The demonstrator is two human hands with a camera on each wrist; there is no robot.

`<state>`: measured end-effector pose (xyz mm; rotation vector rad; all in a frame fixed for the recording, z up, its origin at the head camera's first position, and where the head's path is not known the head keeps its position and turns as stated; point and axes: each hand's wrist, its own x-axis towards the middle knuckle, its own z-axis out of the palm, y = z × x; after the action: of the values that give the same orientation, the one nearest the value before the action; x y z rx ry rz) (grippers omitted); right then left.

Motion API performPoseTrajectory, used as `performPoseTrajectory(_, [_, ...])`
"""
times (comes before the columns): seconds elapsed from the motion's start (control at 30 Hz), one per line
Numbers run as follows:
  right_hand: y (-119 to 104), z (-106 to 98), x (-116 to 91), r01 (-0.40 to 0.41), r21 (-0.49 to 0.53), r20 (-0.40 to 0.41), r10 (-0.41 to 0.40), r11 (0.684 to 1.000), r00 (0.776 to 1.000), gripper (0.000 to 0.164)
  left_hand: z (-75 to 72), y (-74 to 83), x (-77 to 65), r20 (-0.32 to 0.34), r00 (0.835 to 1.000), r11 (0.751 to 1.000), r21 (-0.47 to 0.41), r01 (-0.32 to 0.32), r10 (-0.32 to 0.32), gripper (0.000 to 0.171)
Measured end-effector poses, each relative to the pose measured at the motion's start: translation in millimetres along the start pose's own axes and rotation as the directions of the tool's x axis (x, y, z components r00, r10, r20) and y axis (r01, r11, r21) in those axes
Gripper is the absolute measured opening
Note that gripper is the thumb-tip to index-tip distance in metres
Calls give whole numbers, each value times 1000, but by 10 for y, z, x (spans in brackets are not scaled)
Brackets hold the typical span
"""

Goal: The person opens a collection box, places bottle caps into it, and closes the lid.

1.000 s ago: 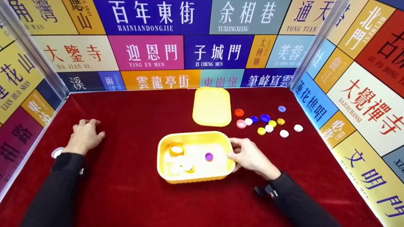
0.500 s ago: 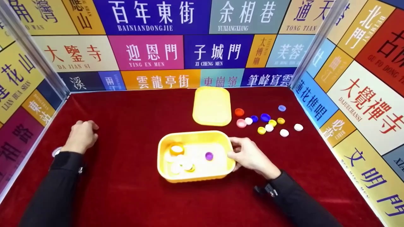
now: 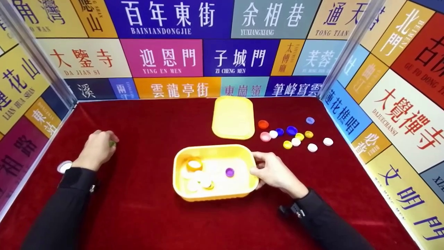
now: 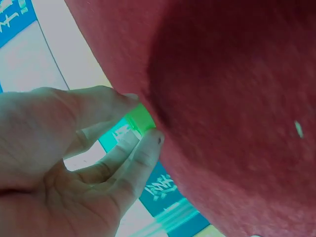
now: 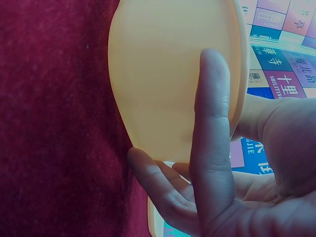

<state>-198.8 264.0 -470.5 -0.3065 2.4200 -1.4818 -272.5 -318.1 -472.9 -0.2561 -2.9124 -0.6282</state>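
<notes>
Left fingers (image 4: pixel 136 169) pinching green cap (image 4: pixel 141 119) left of yellow tub (image 3: pixel 215 198), right fingers (image 5: pixel 160 186) gripping tub, mouth up, long axis running left-right

In my left hand (image 3: pixel 96 149) I pinch a small green cap (image 4: pixel 140 118) between thumb and fingertips, well apart from the yellow tub (image 3: pixel 222 197). The tub sits upright and open-topped on the red cloth (image 3: pixel 138 215), oblong with rounded corners; my right hand (image 3: pixel 275 172) grips its right end, and several small caps (image 3: pixel 229 172) lie inside.
</notes>
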Motion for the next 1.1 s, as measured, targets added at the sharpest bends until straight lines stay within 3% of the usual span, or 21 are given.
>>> performPoseTrajectory(0.37, [-4,0,7,8,-3,9,-8,1000,1000,59,37,510,-7,-74,992,995,-18,-103,101,18])
performPoseTrajectory(0.7, [-21,18,2,-1,10,8,1,1000,1000,61,62,1046,-43,-113,966,972,-29,-235,230,16])
performPoseTrajectory(0.93, [-10,-5,7,6,6,8,-6,1000,1000,60,117,1484,-112,-154,921,929,-38,-368,358,18])
performPoseTrajectory(1.1, [13,-4,8,0,7,10,0,1000,1000,60,210,1753,-197,-93,880,882,-34,-470,465,22])
